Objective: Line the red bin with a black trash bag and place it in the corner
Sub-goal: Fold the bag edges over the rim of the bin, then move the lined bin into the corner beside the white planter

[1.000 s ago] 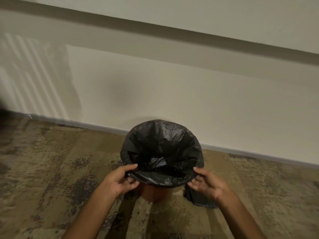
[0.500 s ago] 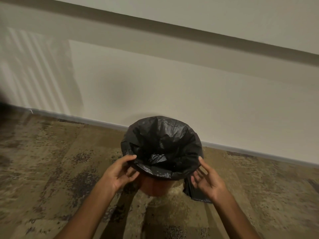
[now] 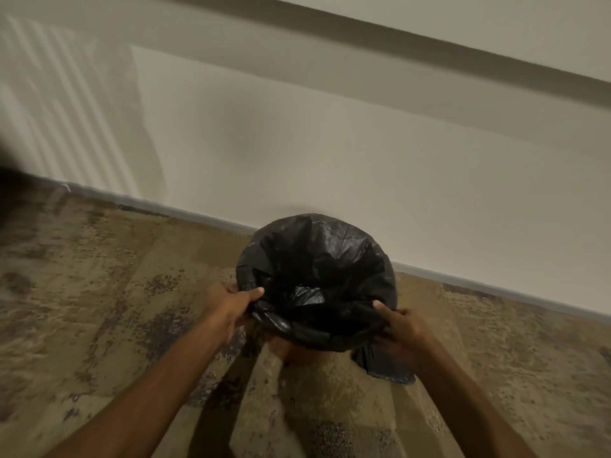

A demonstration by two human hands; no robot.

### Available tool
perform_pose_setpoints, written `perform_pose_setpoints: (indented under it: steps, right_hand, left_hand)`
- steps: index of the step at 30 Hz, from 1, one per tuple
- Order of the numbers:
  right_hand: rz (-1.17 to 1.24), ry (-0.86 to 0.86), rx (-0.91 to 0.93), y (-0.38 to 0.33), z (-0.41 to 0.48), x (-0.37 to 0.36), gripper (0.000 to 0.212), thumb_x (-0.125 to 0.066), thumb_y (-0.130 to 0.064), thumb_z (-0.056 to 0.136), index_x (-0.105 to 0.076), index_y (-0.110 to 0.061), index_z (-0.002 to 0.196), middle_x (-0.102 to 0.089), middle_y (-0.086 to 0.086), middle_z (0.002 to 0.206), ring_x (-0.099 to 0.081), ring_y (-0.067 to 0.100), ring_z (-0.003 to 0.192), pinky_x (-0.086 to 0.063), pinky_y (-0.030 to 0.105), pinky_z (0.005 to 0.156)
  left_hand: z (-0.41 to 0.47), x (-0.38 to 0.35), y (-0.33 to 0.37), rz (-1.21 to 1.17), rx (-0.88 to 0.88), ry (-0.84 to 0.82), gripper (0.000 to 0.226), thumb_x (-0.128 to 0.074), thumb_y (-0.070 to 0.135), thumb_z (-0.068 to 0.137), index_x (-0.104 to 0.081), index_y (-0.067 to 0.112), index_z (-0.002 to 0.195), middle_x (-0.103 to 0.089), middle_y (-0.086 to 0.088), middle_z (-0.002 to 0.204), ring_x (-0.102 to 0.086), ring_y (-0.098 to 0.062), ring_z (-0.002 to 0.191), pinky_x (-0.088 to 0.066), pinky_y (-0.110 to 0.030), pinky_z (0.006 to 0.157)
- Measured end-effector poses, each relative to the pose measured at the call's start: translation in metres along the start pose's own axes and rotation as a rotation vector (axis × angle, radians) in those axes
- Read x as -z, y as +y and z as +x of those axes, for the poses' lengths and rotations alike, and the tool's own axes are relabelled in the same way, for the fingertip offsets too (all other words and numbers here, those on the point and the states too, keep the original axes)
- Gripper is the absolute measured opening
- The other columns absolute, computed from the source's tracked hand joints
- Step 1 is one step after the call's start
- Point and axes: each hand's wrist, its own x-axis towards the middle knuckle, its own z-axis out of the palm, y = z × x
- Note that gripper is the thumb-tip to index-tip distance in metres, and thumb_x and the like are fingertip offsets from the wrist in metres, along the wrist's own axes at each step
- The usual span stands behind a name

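A black trash bag [image 3: 317, 269] is spread over the mouth of the red bin [image 3: 297, 353], folded over its rim; only a small reddish patch of the bin shows below the bag at the front. My left hand [image 3: 233, 305] grips the bagged rim on the left, thumb on top. On the right side of the rim my right hand [image 3: 401, 328] holds it the same way. A loose flap of bag [image 3: 385, 365] hangs down at the lower right. The bin stands on the floor close to the wall.
A pale wall [image 3: 330, 153] with a grey skirting strip [image 3: 479, 289] runs behind the bin. The floor is a mottled brown and tan carpet [image 3: 99, 292]. A dark shape [image 3: 6, 180] sits at the far left edge.
My right hand, open beside the rim half a second ago, has closed on the bagged rim. The bin sits a little further right and nearer the wall in view.
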Motion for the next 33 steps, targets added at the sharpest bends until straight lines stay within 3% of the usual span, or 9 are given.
perform_pose_setpoints:
  steps: [4, 6, 12, 15, 20, 24, 27, 29, 33]
  right_hand:
    - [0.135, -0.005, -0.151, -0.006, 0.013, -0.010, 0.028, -0.061, -0.002, 0.088, -0.051, 0.001, 0.115, -0.060, 0.021, 0.114, -0.064, 0.036, 0.090, -0.060, 0.045, 0.057]
    - [0.179, 0.010, -0.201, -0.006, 0.016, -0.011, 0.032, -0.057, 0.005, 0.089, -0.049, 0.000, 0.119, -0.057, 0.022, 0.119, -0.062, 0.040, 0.097, -0.058, 0.057, 0.071]
    - [0.175, 0.084, -0.156, -0.009, 0.008, -0.008, 0.021, -0.057, 0.008, 0.087, -0.056, -0.010, 0.098, -0.062, 0.020, 0.107, -0.064, 0.037, 0.083, -0.055, 0.060, 0.078]
    - [0.170, 0.040, -0.127, -0.015, -0.008, -0.004, 0.028, -0.058, 0.006, 0.087, -0.056, -0.010, 0.111, -0.063, 0.014, 0.108, -0.065, 0.037, 0.093, -0.055, 0.060, 0.080]
    - [0.191, -0.056, -0.113, -0.045, -0.031, 0.001, 0.035, -0.058, 0.002, 0.089, -0.055, -0.015, 0.119, -0.064, 0.006, 0.110, -0.064, 0.031, 0.100, -0.056, 0.057, 0.082]
    - [0.162, -0.076, -0.113, -0.066, -0.044, -0.005, 0.038, -0.060, 0.000, 0.088, -0.053, -0.012, 0.124, -0.064, 0.007, 0.114, -0.063, 0.031, 0.103, -0.056, 0.054, 0.082]
    - [0.126, -0.088, -0.111, -0.079, -0.049, -0.019, 0.029, -0.060, 0.000, 0.088, -0.057, -0.016, 0.113, -0.065, 0.006, 0.110, -0.066, 0.028, 0.097, -0.062, 0.040, 0.065]
    - [0.106, -0.108, -0.113, -0.087, -0.052, -0.035, 0.028, -0.060, -0.001, 0.088, -0.058, -0.024, 0.105, -0.065, 0.002, 0.105, -0.066, 0.025, 0.094, -0.061, 0.035, 0.058]
    - [0.108, -0.197, -0.153, -0.096, -0.054, -0.088, 0.045, -0.063, -0.004, 0.087, -0.049, -0.020, 0.127, -0.062, 0.006, 0.114, -0.066, 0.027, 0.098, -0.062, 0.037, 0.060]
  left_hand:
    - [-0.004, -0.010, 0.024, -0.040, 0.153, -0.080, 0.035, -0.045, -0.012, 0.091, -0.048, -0.009, 0.125, -0.059, -0.014, 0.093, -0.057, -0.033, 0.097, -0.049, -0.038, 0.079]
    - [-0.004, -0.015, 0.029, -0.010, 0.186, -0.079, 0.038, -0.039, -0.015, 0.092, -0.044, -0.012, 0.130, -0.055, -0.015, 0.097, -0.052, -0.031, 0.103, -0.044, -0.039, 0.090]
    - [-0.015, -0.018, 0.039, 0.011, 0.228, -0.005, 0.038, -0.045, -0.014, 0.090, -0.046, -0.009, 0.128, -0.057, -0.018, 0.095, -0.055, -0.029, 0.079, -0.048, -0.034, 0.060]
    - [-0.028, -0.013, 0.043, 0.013, 0.240, 0.039, 0.036, -0.050, -0.012, 0.088, -0.050, -0.007, 0.124, -0.058, -0.023, 0.114, -0.056, -0.030, 0.089, -0.051, -0.040, 0.070]
    - [-0.047, 0.003, 0.058, 0.022, 0.208, 0.168, 0.031, -0.064, -0.011, 0.080, -0.064, -0.004, 0.110, -0.068, -0.020, 0.109, -0.066, -0.034, 0.097, -0.055, -0.043, 0.085]
    - [-0.065, 0.018, 0.073, 0.008, 0.203, 0.181, 0.032, -0.064, -0.008, 0.081, -0.064, 0.001, 0.112, -0.068, -0.017, 0.110, -0.066, -0.028, 0.092, -0.054, -0.035, 0.075]
    - [-0.073, 0.037, 0.084, -0.021, 0.200, 0.178, 0.034, -0.065, -0.006, 0.081, -0.064, 0.003, 0.114, -0.069, -0.014, 0.109, -0.065, -0.020, 0.083, -0.052, -0.026, 0.064]
    - [-0.073, 0.054, 0.091, -0.043, 0.195, 0.208, 0.035, -0.067, -0.005, 0.079, -0.064, 0.001, 0.114, -0.069, -0.014, 0.109, -0.066, -0.022, 0.085, -0.054, -0.029, 0.067]
    - [-0.066, 0.106, 0.103, -0.112, 0.220, 0.250, 0.033, -0.065, -0.007, 0.081, -0.064, 0.000, 0.113, -0.069, -0.019, 0.111, -0.066, -0.030, 0.097, -0.056, -0.038, 0.077]
